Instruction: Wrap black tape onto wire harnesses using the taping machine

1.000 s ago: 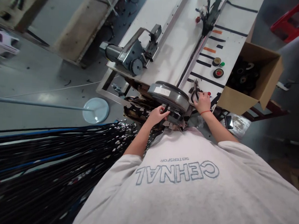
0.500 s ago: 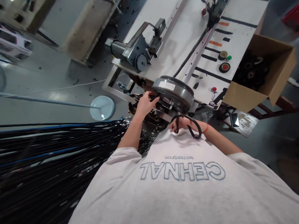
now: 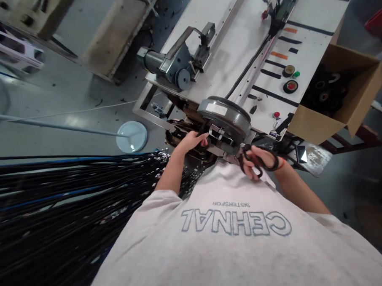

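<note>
My right hand is closed round a pair of scissors with large black loop handles. The blades are hard to make out at the right front of a round grey metal drum. My left hand reaches in under the drum's left side, its thumb and fingers drawn together. Whatever sits between those fingers is hidden against the dark parts there. Between my hands, below the drum, small metal fittings show on the machine.
The white bench carries a motor unit, tape rolls and a red button. At its right stands an open cardboard box of black parts. Many black cables hang at the left, near a pale blue round base.
My right hand has moved right and up, away from my shirt, with the scissors turned in it. My left hand has shifted slightly right and down, its fingers closing in.
</note>
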Available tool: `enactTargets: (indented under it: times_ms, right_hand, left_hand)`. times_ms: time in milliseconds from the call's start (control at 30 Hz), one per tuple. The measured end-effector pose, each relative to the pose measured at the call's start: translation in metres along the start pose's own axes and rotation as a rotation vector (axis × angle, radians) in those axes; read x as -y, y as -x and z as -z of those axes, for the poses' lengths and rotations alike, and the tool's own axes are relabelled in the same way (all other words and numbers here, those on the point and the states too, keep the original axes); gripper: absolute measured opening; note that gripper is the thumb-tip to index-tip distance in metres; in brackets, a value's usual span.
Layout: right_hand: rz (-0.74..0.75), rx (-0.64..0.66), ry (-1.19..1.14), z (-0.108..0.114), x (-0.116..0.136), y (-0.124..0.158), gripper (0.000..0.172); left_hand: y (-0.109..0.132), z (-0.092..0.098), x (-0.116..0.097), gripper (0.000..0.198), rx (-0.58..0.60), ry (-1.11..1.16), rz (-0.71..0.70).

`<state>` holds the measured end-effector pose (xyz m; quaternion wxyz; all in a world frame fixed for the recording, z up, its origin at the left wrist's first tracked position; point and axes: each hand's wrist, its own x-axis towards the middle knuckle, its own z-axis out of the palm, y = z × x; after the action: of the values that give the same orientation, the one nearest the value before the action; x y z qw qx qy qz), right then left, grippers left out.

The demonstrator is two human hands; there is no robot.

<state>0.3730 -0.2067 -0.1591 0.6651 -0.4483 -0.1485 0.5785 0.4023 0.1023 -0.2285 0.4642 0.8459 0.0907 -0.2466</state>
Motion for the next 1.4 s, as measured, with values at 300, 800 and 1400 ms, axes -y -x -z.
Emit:
enactTargets:
  times_ms: [300,800,1400]
  right_hand:
    - [-0.323,-1.275,0.841,0.087,-0.006,0.0,0.041]
    - [-0.268,-1.6,1.178,0.244,0.075,0.002,0.042]
    - [-0.435,-1.571,1.13,0.289,0.071,-0.005,0.064]
  left_hand:
    - [0.036,-0.056,-0.02,0.047,-0.176,0.921,-0.2]
    - [0.019,-0.046,-0.063,0.012,-0.101,0.089,-0.055]
    - [0.049,-0.057,-0.045,0.038,-0.084,0.059,0.066]
